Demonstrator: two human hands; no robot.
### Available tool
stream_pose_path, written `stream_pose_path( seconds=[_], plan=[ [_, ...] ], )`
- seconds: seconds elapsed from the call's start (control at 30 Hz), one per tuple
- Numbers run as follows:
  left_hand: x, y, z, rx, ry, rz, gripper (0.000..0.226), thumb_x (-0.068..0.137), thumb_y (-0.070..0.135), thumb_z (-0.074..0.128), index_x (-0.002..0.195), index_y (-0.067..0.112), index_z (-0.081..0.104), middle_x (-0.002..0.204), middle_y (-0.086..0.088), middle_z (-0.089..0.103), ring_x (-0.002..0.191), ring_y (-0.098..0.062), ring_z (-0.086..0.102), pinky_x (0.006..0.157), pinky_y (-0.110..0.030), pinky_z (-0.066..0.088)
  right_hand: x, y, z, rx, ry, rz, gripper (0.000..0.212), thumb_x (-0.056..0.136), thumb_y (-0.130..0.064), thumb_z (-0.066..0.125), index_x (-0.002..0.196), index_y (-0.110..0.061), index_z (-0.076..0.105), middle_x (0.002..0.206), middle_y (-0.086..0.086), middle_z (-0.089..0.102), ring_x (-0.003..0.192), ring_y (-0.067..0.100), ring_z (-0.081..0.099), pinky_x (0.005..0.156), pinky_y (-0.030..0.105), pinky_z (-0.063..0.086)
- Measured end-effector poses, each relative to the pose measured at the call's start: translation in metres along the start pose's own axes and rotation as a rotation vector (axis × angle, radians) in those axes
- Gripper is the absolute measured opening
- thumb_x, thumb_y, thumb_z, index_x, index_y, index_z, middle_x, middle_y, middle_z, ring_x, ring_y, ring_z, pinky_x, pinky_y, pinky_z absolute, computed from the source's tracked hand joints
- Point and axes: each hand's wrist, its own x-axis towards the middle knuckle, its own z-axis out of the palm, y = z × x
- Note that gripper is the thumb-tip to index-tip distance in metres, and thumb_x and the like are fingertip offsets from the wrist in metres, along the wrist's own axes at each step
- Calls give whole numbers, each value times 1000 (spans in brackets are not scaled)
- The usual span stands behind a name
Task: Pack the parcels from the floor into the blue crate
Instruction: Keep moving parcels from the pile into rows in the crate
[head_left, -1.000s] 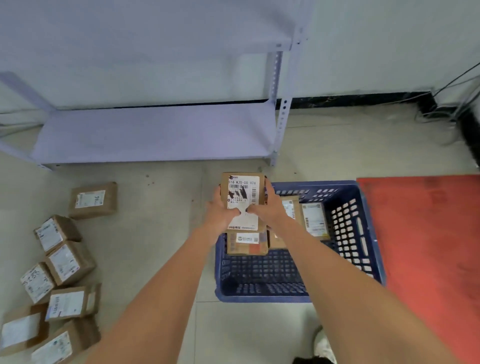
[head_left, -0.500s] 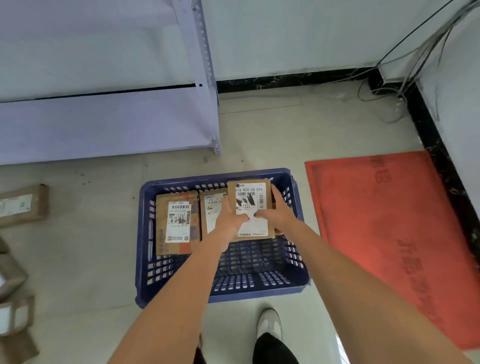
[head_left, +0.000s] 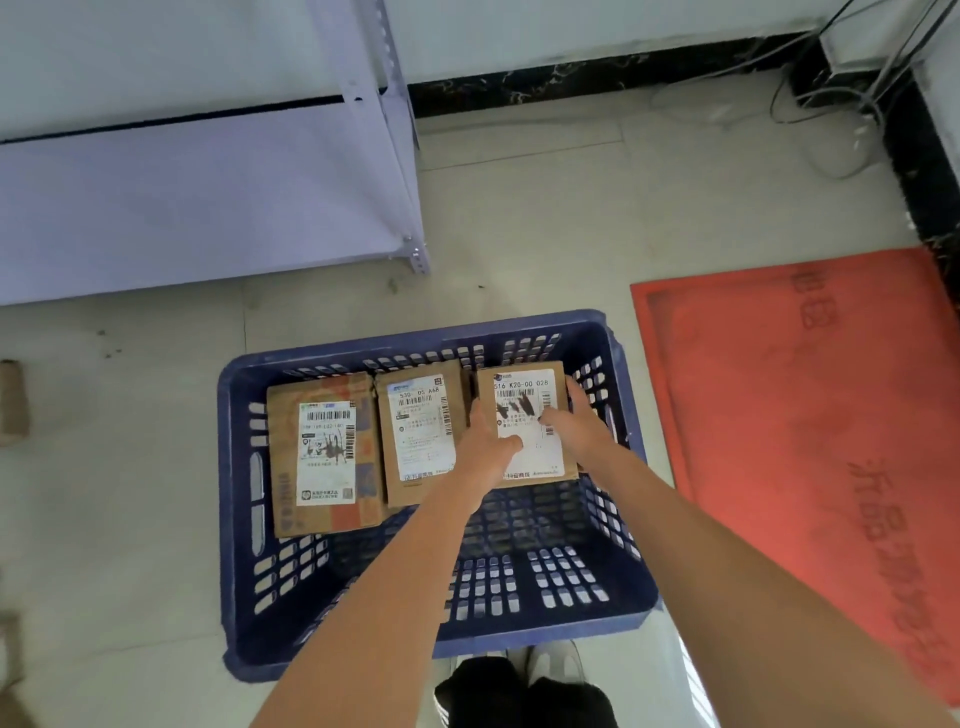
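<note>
Parcel (head_left: 524, 415) in blue crate (head_left: 415, 644), far-right slot, long axis front-to-back | left hand (head_left: 485, 447), right hand (head_left: 571, 426) grasp its sides | apparently seated, contact unclear.

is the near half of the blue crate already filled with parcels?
No: the three parcels, including the held parcel, sit in a row along the far side of the blue crate, and its near floor is bare.
</note>
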Motion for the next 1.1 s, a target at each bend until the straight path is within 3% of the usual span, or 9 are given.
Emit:
stream_pose_path(
  seconds=[0.07,0.2,0.33,0.4,0.47,0.57,0.73,0.93,1.1],
  plan=[
    [7,-4,-1,28,4,2,69,89,7,51,146,17,14,144,-8,41,123,-26,48,96,-36,46,6,4,3,18,-14,11,71,86,-6,48,145,-34,19,135,5,51,104,25,57,67,28,49],
    [15,-6,-3,39,-10,-6,58,89,7,48,140,16,22,133,-13,49,104,-26,55,81,-34,47,9,8,11,55,31,4,74,84,-4,49,145,-32,19,133,7,52,109,25,54,84,36,50],
    [24,-2,-4,30,-11,-20,69,91,9,46,148,18,9,138,-10,45,95,-19,50,64,-21,44,14,7,17,90,40,-9,76,84,-3,48,147,-30,15,134,7,51,106,24,55,77,31,47],
    [31,0,-4,18,-9,-41,69,91,10,46,149,18,9,136,-11,47,94,-19,51,73,-29,50,18,3,19,90,33,-13,77,84,-1,49,147,-29,14,134,8,51,105,24,55,74,31,48],
    [36,2,-3,29,-7,-54,66,91,10,45,148,16,13,130,-12,51,87,-19,55,77,-35,51,25,1,21,57,31,-21,78,82,-1,50,146,-28,14,134,9,50,106,24,54,79,34,49],
    [41,0,-1,81,23,-40,64,91,11,45,148,14,15,129,-11,52,63,-5,44,56,-20,39,32,-1,23,13,22,4,84,82,-4,52,148,-28,7,139,9,44,118,27,49,91,35,44],
    [44,-3,2,83,78,-58,71,93,14,43,150,19,2,122,-11,52,57,0,36,49,-17,35,37,-3,27,-32,33,11,89,79,-6,56,148,-30,5,142,8,41,125,28,42,98,36,36],
    [30,6,5,87,191,26,63,90,10,43,146,24,17,133,-8,52,104,-25,59,80,-33,52,31,-10,27,0,75,55,94,80,-8,57,149,-29,-3,150,10,31,133,31,36,108,42,32],
    [9,20,-7,30,195,32,59,91,7,44,146,21,25,143,-8,44,119,-28,53,89,-33,51,-3,-23,22,-148,107,-62,86,79,-9,60,146,-29,12,138,10,45,118,29,48,82,31,39]
  ],
)
